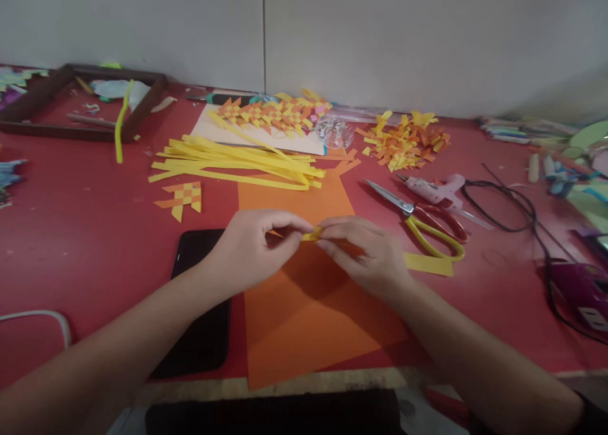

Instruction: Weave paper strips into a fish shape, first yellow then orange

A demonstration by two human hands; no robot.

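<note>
Above an orange paper sheet (313,321) on the red worktop (118,232), the left hand (254,248) and right hand (368,251) pinch a small folded yellow paper strip (312,235), probably light, springy and easily creased, best gripped by its edges.

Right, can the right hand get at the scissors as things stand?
Probably yes: the scissors lie just beyond the right hand, handles toward it, nothing over them. It would likely need to let go of the yellow strip first.

A craft workspace, shown by the scissors (409,210), glue gun (439,191) and paper strips (237,159) on a red table (95,258).
</note>
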